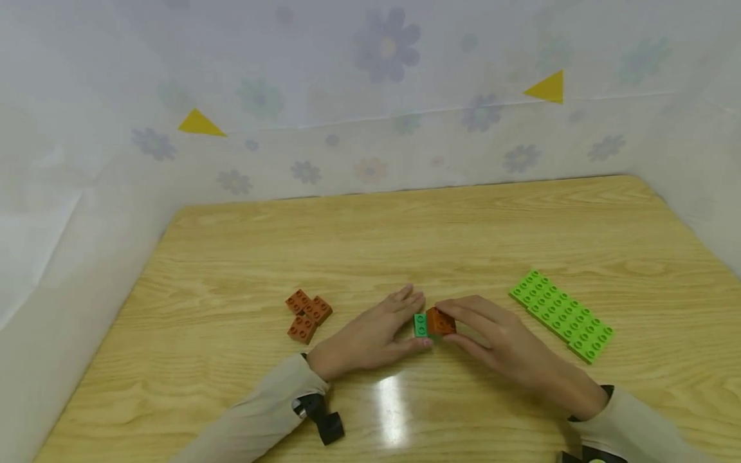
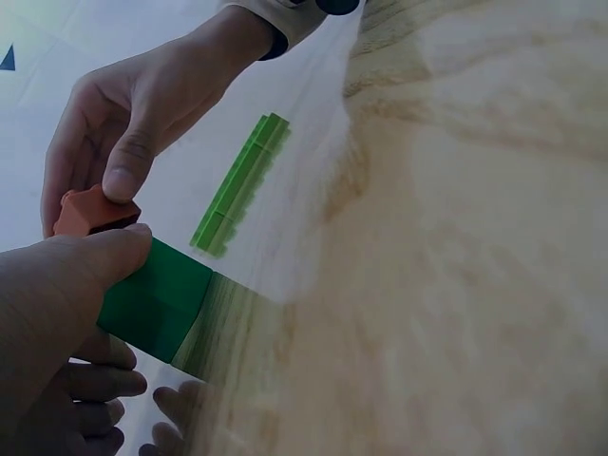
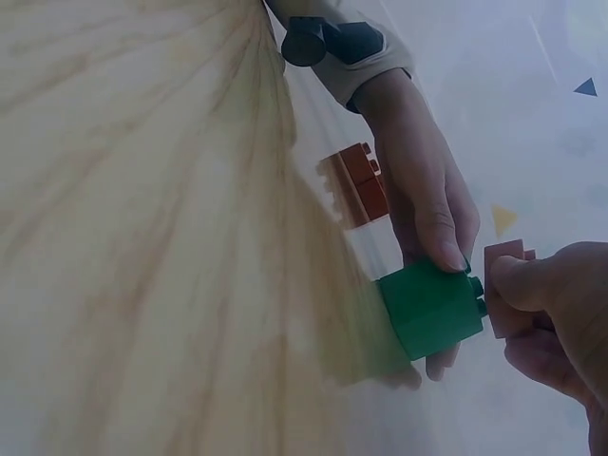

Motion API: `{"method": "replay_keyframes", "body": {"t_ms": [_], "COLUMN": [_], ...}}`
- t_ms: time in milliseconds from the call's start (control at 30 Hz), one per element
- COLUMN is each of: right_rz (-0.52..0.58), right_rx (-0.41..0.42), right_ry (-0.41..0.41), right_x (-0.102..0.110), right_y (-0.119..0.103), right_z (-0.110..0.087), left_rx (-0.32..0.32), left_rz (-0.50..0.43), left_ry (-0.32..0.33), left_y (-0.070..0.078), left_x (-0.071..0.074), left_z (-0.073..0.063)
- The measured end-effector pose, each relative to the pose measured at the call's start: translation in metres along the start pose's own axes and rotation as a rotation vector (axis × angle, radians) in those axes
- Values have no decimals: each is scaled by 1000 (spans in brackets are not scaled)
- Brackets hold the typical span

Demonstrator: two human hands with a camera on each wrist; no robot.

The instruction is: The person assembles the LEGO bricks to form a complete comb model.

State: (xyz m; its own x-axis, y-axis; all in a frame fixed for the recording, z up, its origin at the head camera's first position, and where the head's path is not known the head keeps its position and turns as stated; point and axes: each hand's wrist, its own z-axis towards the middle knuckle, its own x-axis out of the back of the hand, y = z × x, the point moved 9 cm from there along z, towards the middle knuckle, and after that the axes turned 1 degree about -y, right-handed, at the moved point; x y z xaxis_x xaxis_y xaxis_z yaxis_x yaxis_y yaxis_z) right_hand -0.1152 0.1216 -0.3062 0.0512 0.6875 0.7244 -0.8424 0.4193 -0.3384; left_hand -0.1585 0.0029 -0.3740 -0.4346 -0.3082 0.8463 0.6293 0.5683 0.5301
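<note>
My left hand [image 1: 376, 331] steadies a green toy building block [image 3: 432, 309], thumb on one side and fingers behind. Two studs of the block show in the head view. Pinched between thumb and fingers of my right hand [image 1: 503, 337] is an orange-brown toy brick [image 1: 441, 321], tilted right beside the green block. In the right wrist view the brick stands close to the green block's studs; I cannot tell whether they touch. The thumb hides part of the brick there.
Several orange-brown bricks [image 1: 303, 328] lie grouped left of my left hand. To the right lies a light-green studded slab [image 1: 561, 315], seemingly of joined pieces. Beneath everything is a wood-grain table [image 1: 347, 251], backed by a flower-patterned white sheet [image 1: 324, 77].
</note>
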Motion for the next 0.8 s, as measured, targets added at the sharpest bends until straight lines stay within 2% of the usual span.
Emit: {"method": "replay_keyframes", "body": {"t_ms": [300, 800], "right_rz": [-12, 30], "right_rx": [45, 47], "right_ry": [34, 27], "right_x": [-5, -9], "right_y": [-6, -3], "right_z": [7, 10], "left_rx": [-12, 3], "left_rz": [16, 18], "left_ry": [10, -6], "left_y": [2, 3], "left_x": [2, -1], "left_z": [-1, 1]}}
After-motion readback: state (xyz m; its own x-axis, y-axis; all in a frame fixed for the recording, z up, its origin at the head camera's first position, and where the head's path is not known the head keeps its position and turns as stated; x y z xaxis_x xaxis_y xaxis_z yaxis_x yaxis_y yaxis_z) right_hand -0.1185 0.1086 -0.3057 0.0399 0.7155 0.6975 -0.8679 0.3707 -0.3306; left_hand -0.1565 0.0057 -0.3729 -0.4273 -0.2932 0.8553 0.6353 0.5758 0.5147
